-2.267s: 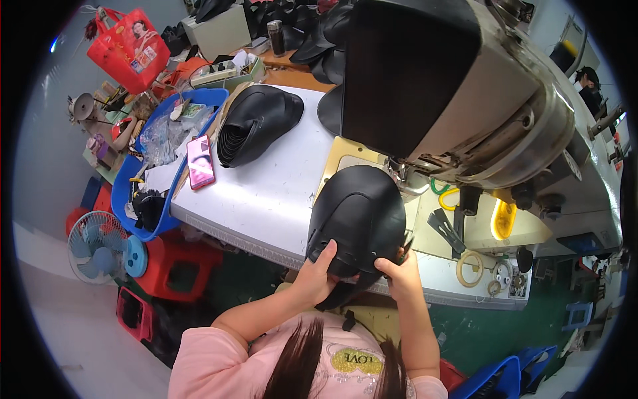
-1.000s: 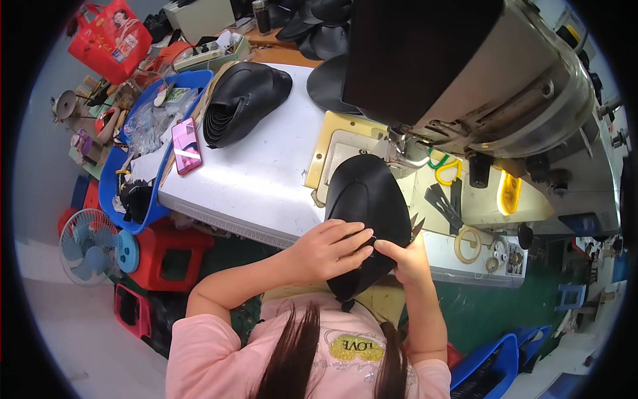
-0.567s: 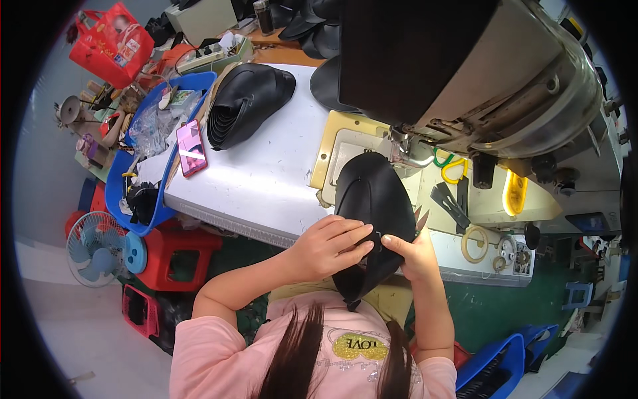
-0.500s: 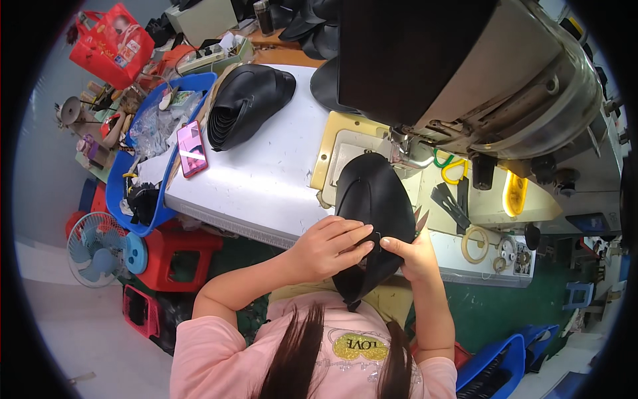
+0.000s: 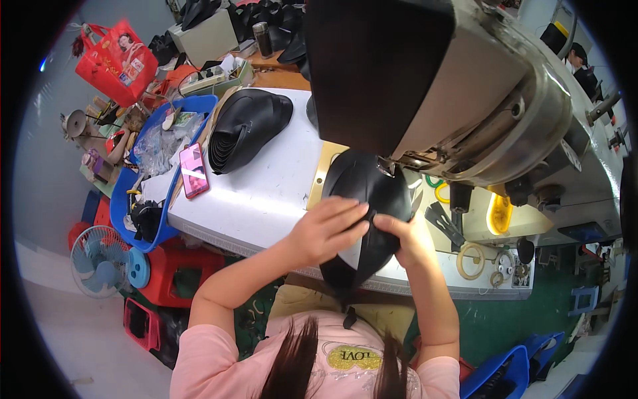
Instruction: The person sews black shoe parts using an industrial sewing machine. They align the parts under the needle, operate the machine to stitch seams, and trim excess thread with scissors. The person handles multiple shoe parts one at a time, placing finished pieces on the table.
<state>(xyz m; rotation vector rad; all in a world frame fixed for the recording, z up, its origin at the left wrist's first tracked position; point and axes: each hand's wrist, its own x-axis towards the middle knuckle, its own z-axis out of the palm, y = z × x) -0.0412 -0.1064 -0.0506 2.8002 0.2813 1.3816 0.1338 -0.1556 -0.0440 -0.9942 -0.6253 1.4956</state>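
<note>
A black leather shoe upper (image 5: pixel 352 176) lies under the head of a sewing machine (image 5: pixel 475 100), its far end at the needle area. My left hand (image 5: pixel 327 229) grips its near left part, fingers together on top and thumb hidden. My right hand (image 5: pixel 411 241) holds the right side, thumb on top near the middle seam and fingers underneath. A pointed metal blade (image 5: pixel 417 199) shows beside my right hand; I cannot tell whether that hand holds it. The upper's near end hangs over the table edge toward my lap.
Left on the white table (image 5: pixel 279 179) are a stack of black uppers (image 5: pixel 251 126) and a phone (image 5: pixel 193 171). A blue basket (image 5: pixel 118 193) adjoins it. Yellow-green scissor handles (image 5: pixel 441 192), black strips (image 5: pixel 444 223) and a tape roll (image 5: pixel 470 261) lie right. A fan (image 5: pixel 103 259) stands lower left.
Both hands have moved the shoe upper forward, and its far end is now beneath the machine head. It lies flatter than before. My view has shifted slightly.
</note>
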